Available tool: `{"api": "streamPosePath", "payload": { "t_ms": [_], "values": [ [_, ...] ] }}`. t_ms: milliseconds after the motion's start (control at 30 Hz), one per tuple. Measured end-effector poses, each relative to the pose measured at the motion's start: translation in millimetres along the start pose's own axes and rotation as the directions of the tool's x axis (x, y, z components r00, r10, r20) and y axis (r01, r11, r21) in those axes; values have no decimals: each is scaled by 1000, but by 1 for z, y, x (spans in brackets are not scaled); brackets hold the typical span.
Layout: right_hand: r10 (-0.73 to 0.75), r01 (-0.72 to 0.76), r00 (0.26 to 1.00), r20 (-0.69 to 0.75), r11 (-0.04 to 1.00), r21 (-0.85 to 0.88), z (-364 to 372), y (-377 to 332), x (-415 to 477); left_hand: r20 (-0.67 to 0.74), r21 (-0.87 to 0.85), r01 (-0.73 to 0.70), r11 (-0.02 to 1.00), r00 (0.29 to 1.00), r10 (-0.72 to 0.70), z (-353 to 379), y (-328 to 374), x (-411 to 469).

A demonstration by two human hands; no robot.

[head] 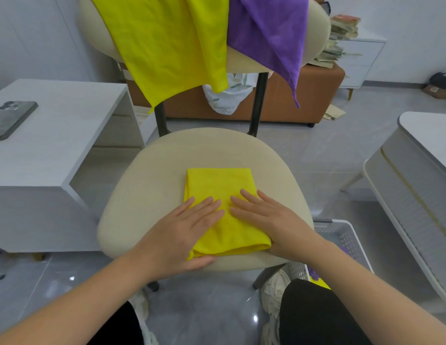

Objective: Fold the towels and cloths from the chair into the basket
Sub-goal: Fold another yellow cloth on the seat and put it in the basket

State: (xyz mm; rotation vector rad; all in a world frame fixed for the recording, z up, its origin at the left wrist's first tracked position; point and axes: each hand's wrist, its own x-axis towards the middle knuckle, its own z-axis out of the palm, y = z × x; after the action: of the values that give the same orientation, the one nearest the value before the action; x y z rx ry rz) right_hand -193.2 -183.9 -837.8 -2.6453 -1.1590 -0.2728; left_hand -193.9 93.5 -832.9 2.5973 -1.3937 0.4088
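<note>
No grip closed here: the left hand (189, 225) and right hand (266, 220) both lie flat, fingers spread, pressing the folded yellow towel (222, 185) on the cream chair seat (152, 175). Over the backrest hang a larger yellow towel (167, 46) and a purple cloth (271, 33). The white basket (346, 235) sits on the floor, right of the seat.

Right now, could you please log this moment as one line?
left hand flat on folded towel | right hand flat too | chair | basket

Basket (346, 235) mostly behind right forearm and chair (152, 170).
</note>
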Motion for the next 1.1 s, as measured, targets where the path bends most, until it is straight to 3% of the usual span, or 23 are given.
{"api": "streamPosePath", "payload": {
  "t_ms": [100,267,433,500,600,700,767,933,1100],
  "values": [
    [29,-31,999,19,995,92,7,-2,-5,-137,-23,-16,1000,991,13,8,15,1],
    [152,-150,988,16,942,301,4,-6,-6,-211,46,30,998,977,-20,4,26,2],
    [181,-188,982,53,926,326,1,-9,-5,-248,89,96,991,966,-72,9,35,6],
    [157,-176,984,87,939,294,0,-9,-7,-228,74,62,995,973,-44,7,17,-1],
    [100,-118,991,94,971,208,1,-11,-12,-127,-19,-109,994,986,105,0,-7,-14],
    [55,-72,993,103,982,172,0,-14,-17,-135,-110,-201,973,973,185,-4,-9,-23],
    [43,-60,994,96,980,189,-1,-16,-20,-138,-120,-196,973,974,179,-4,-6,-26],
    [82,-91,996,42,935,342,-8,-21,-21,31,-120,-54,991,998,58,2,-2,-21],
    [60,-67,998,33,962,265,-8,-23,-28,-13,-193,-74,979,997,73,2,-9,-24]
  ]
}}
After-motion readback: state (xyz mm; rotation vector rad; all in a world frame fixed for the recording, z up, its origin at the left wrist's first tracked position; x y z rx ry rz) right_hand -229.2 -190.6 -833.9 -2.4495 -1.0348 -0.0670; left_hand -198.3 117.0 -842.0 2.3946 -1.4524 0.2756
